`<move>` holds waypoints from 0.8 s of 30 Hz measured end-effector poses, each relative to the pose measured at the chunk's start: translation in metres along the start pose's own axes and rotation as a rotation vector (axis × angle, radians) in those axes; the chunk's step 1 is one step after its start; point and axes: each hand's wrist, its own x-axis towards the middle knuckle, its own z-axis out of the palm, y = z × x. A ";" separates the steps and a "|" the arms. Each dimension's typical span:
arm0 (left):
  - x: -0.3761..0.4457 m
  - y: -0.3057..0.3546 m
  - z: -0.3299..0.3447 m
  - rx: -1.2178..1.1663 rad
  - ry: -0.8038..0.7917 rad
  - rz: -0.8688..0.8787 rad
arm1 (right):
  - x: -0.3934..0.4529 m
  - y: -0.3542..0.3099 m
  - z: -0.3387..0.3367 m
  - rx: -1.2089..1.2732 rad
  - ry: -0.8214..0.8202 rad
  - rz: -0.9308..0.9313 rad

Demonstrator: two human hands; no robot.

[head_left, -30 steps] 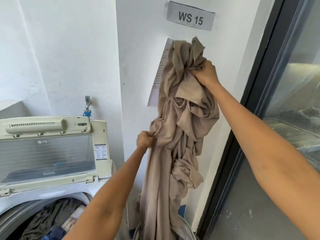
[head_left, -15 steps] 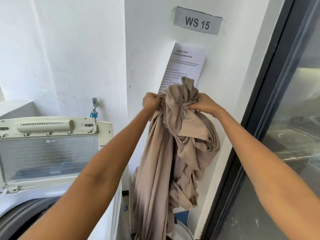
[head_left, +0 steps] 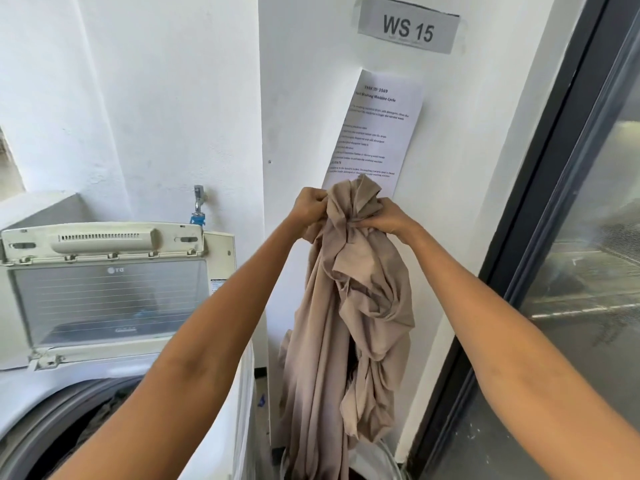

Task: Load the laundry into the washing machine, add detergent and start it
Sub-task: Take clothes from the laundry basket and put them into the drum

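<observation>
A long beige cloth hangs in front of the white wall, bunched at its top. My left hand and my right hand both grip that bunched top, close together. The cloth's lower end drops into a white laundry basket at the bottom. To the left stands a white top-loading washing machine with its lid raised; dark clothes lie in the drum, partly hidden by my left arm.
A water tap with a blue fitting sticks out of the wall behind the machine. A printed sheet and a "WS 15" sign hang on the wall. A dark-framed glass door fills the right side.
My right hand has come down from high up, and my left hand has risen along the cloth to meet it. Both now hold the top of the cloth together.
</observation>
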 end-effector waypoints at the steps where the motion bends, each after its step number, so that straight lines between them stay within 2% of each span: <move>1: -0.004 -0.004 -0.003 -0.039 0.000 0.001 | 0.002 -0.004 0.002 -0.050 0.075 0.000; 4: -0.022 -0.021 -0.015 -0.171 0.057 0.006 | 0.009 -0.021 -0.004 -0.104 0.248 -0.034; 7: -0.043 -0.058 -0.021 -0.279 0.085 -0.117 | 0.011 -0.046 -0.020 -0.039 0.369 -0.110; 9: -0.057 -0.089 -0.015 -0.193 0.043 -0.223 | 0.011 -0.060 -0.030 -0.030 0.426 -0.149; 12: -0.076 -0.123 0.009 -0.036 -0.163 -0.349 | 0.014 -0.070 -0.038 -0.054 0.466 -0.159; 13: -0.078 -0.131 0.017 0.020 -0.177 -0.357 | 0.015 -0.069 -0.040 -0.061 0.473 -0.151; 17: -0.072 -0.141 0.033 0.188 0.029 -0.423 | 0.010 -0.053 -0.043 -0.035 0.466 -0.139; 20: -0.054 -0.130 0.020 0.111 0.210 -0.426 | 0.005 -0.031 -0.056 0.028 0.388 -0.120; 24: -0.013 -0.094 -0.012 -0.029 0.336 -0.314 | -0.008 -0.001 -0.067 0.053 0.239 -0.066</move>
